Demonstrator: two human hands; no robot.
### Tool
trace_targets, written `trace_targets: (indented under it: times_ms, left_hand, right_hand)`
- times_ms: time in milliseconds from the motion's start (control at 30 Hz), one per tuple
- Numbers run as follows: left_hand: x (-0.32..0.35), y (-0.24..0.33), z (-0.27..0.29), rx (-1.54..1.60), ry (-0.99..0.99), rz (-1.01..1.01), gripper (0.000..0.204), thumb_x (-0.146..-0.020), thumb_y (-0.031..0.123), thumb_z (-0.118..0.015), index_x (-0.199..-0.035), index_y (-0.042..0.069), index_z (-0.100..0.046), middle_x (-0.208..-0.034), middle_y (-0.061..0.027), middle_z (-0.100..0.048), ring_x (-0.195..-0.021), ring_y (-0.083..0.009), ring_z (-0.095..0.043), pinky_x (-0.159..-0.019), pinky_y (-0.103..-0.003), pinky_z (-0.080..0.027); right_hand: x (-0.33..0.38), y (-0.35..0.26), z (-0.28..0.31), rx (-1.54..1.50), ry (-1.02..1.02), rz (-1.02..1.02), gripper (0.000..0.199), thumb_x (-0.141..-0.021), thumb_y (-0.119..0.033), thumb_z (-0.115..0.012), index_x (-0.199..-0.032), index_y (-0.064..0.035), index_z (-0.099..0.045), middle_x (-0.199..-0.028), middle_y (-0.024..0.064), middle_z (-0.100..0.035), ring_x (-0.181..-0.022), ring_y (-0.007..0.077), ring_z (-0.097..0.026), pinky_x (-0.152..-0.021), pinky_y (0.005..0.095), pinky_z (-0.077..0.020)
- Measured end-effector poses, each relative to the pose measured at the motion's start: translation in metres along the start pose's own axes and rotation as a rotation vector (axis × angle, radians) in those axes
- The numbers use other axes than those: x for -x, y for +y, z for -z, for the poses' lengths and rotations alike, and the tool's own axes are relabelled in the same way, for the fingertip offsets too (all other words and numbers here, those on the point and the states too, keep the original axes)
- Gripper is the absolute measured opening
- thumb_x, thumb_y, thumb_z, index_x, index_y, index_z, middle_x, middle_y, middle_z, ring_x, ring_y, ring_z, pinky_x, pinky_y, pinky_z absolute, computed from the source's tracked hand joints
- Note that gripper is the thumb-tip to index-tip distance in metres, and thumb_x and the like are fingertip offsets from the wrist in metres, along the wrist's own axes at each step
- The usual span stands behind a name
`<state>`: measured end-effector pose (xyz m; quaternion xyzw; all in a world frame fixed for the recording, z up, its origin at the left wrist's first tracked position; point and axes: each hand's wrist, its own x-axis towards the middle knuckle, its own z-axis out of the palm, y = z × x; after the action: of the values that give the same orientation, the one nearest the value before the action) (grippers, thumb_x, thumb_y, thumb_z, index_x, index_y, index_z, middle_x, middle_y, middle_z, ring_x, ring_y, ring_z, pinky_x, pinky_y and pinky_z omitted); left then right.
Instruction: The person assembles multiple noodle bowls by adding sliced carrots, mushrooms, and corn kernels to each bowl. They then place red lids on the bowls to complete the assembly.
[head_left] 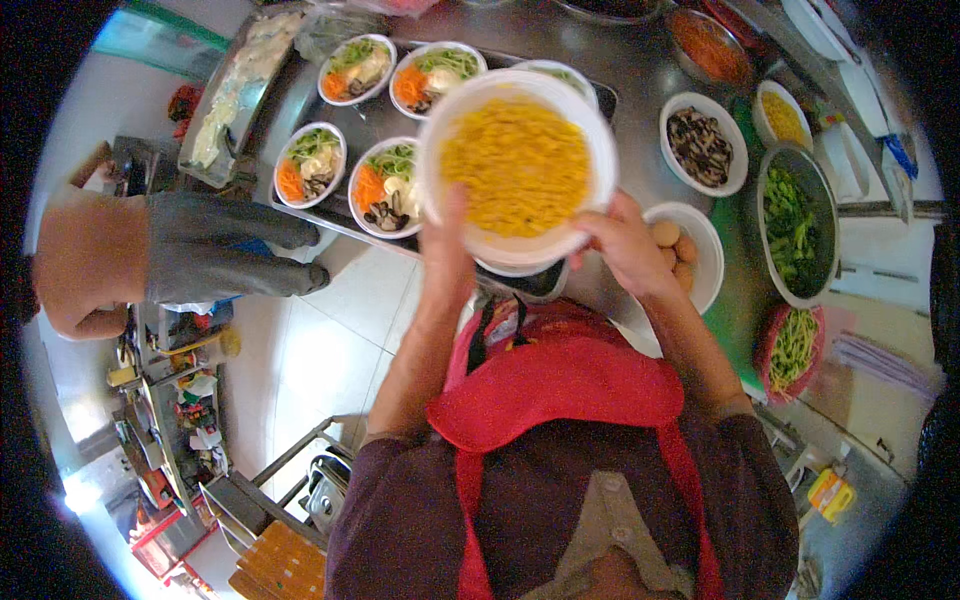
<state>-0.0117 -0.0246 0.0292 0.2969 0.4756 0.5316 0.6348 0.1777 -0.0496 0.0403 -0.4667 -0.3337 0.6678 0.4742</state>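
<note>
A large white bowl (432, 165) of yellow corn kernels (515, 165) is held in front of me above the near edge of a metal tray. My left hand (450, 250) grips its left side, with the thumb up over the rim. On the right, the fingers of my right hand (625, 245) close around the rim. Several white bowls stand on the tray (347, 215), among them a front one (388, 190) and a back one (357, 70). They hold shredded carrot, green strips, mushrooms and something pale. The corn bowl covers part of others behind and beneath it.
To the right stand bowls of sliced mushrooms (703, 145), brown eggs (675, 250), dark greens (792, 225), shredded carrot (708, 50) and more corn (783, 115). A pink basket (815, 345) holds green strips. A long tray (235, 90) lies back left. Another person (200, 245) stands left.
</note>
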Motion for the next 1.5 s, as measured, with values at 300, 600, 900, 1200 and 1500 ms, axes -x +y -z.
trace_targets:
  times_ms: [300, 600, 900, 1200, 1500]
  left_hand:
    - [0.036, 0.029, 0.052, 0.127, 0.036, 0.064, 0.057, -0.092, 0.04, -0.037, -0.131, 0.0, -0.027, -0.129, -0.0145, -0.039, -0.119, -0.0255, -0.039, -0.098, -0.038, -0.031]
    - [0.048, 0.042, 0.073, 0.004, 0.069, 0.136, 0.054, -0.091, 0.039, -0.041, -0.126, -0.002, -0.035, -0.119, -0.0135, -0.048, -0.108, -0.0215, -0.048, -0.093, -0.036, -0.036]
    - [0.037, 0.029, 0.101, 0.232, 0.029, 0.295, 0.058, -0.09, 0.045, -0.037, -0.128, 0.002, -0.032, -0.124, -0.0161, -0.045, -0.111, -0.0262, -0.048, -0.091, -0.037, -0.04]
    - [0.027, 0.053, 0.119, 0.132, 0.092, 0.16, 0.059, -0.089, 0.042, -0.042, -0.128, -0.002, -0.032, -0.121, -0.0172, -0.046, -0.11, -0.0253, -0.048, -0.092, -0.037, -0.038]
    - [0.015, 0.057, 0.156, 0.183, 0.145, 0.199, 0.06, -0.089, 0.041, -0.044, -0.128, -0.003, -0.032, -0.12, -0.0171, -0.047, -0.107, -0.0251, -0.049, -0.09, -0.036, -0.04]
  right_hand:
    - [-0.031, -0.023, -0.077, 0.994, -0.048, 0.929, 0.035, -0.081, -0.019, -0.057, -0.11, -0.0007, -0.052, -0.089, 0.0151, -0.061, -0.08, 0.0292, -0.059, -0.074, 0.0356, -0.0466]
    - [-0.053, 0.037, -0.14, 1.091, -0.489, 0.651, 0.035, -0.079, -0.018, -0.056, -0.106, 0.0018, -0.048, -0.101, 0.019, -0.051, -0.097, 0.0357, -0.049, -0.085, 0.0397, -0.0391]
    - [-0.051, 0.025, -0.144, 1.466, -0.748, 0.329, 0.027, -0.076, -0.022, -0.059, -0.092, -0.0005, -0.056, -0.089, 0.0174, -0.055, -0.08, 0.037, -0.055, -0.074, 0.0431, -0.0438]
    - [-0.086, 0.048, -0.163, 0.744, -0.357, 0.181, 0.026, -0.084, -0.027, -0.055, -0.076, -0.0032, -0.06, -0.071, 0.0101, -0.061, -0.069, 0.0208, -0.061, -0.061, 0.0264, -0.0438]
    - [-0.105, 0.05, -0.215, -0.313, -0.214, -0.644, 0.037, -0.085, -0.042, -0.046, -0.075, -0.0079, -0.056, -0.066, 0.0079, -0.058, -0.054, 0.0183, -0.055, -0.034, 0.0242, -0.0371]
